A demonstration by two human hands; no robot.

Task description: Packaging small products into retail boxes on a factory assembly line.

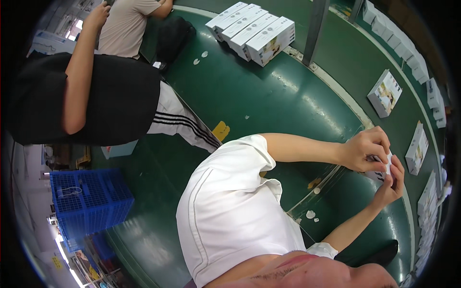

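Note:
My left hand [367, 150] is closed, its fingertips pinching a small white piece [388, 165] whose kind I cannot make out. From the other side, my right hand [393, 181] grips the same piece with bent fingers, so both hands meet there. Just beneath them a white printed box [376, 175] shows in part; the hands hide most of it. Along the green belt beyond my hands lie a white printed box with a picture [385, 94] and another like it [417, 149].
Several white boxes [271, 41] stand in a row on the green table [288, 108], near a metal post [317, 33]. Small clear pieces [311, 214] lie about. A person in a black shirt [115, 98] stands nearby. Blue crates [91, 201] are stacked at the lower left.

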